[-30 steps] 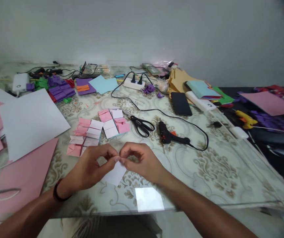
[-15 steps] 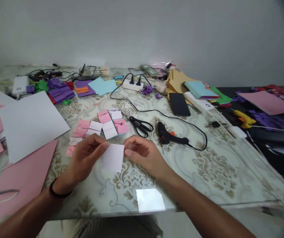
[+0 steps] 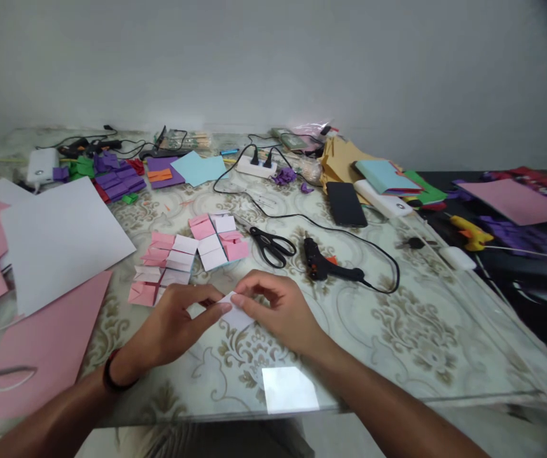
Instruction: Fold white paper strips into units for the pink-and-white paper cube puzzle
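Both hands meet over a small white paper square (image 3: pixel 238 316) lying low on the glass-topped table (image 3: pixel 397 337). My left hand (image 3: pixel 178 321) pinches the paper's left corner with curled fingers. My right hand (image 3: pixel 278 308) presses and pinches its top right part. Most of the paper is hidden under the fingers. Just beyond the hands lie several folded pink and white paper pieces (image 3: pixel 192 251).
Black scissors (image 3: pixel 271 243) and a black glue gun (image 3: pixel 325 264) with its cable lie past my right hand. White sheet (image 3: pixel 58 238) and pink sheets (image 3: pixel 39 343) cover the left. A phone (image 3: pixel 346 203), power strip (image 3: pixel 256 166) and coloured paper scraps fill the back.
Half a second ago the white square was held up flat between both hands; now it is lowered to the table and the fingertips have closed together over it.
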{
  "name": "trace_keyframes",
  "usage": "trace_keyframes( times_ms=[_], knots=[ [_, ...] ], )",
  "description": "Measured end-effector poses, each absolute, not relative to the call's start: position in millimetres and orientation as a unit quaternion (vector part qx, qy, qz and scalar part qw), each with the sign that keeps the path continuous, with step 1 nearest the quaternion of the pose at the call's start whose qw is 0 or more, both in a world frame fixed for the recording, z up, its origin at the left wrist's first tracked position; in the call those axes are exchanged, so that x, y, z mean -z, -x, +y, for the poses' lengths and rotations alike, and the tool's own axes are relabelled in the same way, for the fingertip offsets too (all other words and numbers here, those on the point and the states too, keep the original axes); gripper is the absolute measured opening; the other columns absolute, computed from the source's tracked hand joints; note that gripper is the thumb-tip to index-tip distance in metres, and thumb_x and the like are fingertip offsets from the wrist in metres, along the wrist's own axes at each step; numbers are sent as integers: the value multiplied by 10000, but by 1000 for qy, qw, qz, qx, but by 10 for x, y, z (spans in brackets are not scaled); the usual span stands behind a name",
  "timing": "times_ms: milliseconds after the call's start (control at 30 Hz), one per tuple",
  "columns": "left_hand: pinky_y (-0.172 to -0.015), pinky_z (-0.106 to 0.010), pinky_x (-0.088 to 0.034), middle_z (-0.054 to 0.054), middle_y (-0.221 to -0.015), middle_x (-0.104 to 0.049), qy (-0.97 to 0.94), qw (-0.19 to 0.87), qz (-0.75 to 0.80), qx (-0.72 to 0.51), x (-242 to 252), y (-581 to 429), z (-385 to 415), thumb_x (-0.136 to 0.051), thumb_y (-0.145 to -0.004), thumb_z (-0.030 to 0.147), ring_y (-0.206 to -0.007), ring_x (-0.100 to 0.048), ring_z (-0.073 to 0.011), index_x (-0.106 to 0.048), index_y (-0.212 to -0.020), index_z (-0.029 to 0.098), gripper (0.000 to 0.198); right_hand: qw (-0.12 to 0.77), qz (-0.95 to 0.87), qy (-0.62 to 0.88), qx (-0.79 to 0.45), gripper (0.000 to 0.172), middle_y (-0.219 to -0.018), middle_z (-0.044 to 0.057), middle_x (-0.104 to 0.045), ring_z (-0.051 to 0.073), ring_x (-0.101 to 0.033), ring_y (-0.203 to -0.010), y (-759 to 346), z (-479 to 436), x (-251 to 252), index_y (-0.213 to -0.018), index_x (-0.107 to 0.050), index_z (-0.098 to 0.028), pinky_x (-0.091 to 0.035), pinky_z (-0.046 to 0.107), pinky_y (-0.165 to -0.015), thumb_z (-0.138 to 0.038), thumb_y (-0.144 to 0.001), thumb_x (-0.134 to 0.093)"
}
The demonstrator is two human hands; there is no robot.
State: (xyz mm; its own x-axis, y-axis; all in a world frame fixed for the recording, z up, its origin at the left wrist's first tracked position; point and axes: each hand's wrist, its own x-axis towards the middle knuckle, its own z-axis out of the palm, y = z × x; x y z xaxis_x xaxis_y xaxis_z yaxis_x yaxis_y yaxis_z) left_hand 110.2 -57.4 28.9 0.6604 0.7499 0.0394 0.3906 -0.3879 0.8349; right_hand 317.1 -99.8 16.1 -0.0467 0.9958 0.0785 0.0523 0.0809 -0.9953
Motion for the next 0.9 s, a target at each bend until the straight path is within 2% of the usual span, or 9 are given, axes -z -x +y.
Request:
trace_keyframes(
  times_ms=[233,400,533,700,900],
  knots=[
    [-536,-229,-379,20,-666,-653,-828,385,347,-217,-286,-1117,-605,-533,-1049,357,-579,-538,-107,-693,-806,172,344,487,-539,489,-483,143,-728,9,-688,148,-606,-684,-3168,-1000,-141,-822,-745,-199,-468,270,-632,-333,-857,-778],
    [-628,-231,-455,7,-775,-727,-823,390,330,-246,-296,-1123,-617,-559,-1035,290,-676,-637,-124,-683,-897,185,213,488,-564,474,-469,122,-736,15,-687,156,-614,-704,-3169,-1011,-139,-806,-730,-199,-477,280,-655,-304,-862,-759],
    [-646,-243,-454,11,-799,-722,-835,381,301,-259,-306,-1118,-626,-543,-1041,239,-670,-629,-120,-672,-937,202,170,471,-581,458,-480,70,-733,6,-670,155,-610,-704,-3167,-1017,-156,-774,-698,-200,-480,285,-670,-229,-832,-724],
    [-624,-250,-430,16,-761,-673,-805,406,309,-302,-312,-1078,-629,-556,-1028,227,-655,-580,-117,-658,-886,200,177,466,-576,457,-492,70,-708,-8,-668,141,-606,-671,-3179,-1015,-178,-744,-672,-200,-468,268,-643,-187,-793,-720],
    [-526,-253,-343,15,-672,-525,-639,487,395,-445,-260,-1005,-487,-601,-959,252,-603,-447,-122,-587,-727,195,239,475,-577,454,-486,94,-697,-9,-662,146,-600,-664,-3293,-986,-161,-734,-657,-203,-479,275,-654,-188,-781,-738]
  ],
)
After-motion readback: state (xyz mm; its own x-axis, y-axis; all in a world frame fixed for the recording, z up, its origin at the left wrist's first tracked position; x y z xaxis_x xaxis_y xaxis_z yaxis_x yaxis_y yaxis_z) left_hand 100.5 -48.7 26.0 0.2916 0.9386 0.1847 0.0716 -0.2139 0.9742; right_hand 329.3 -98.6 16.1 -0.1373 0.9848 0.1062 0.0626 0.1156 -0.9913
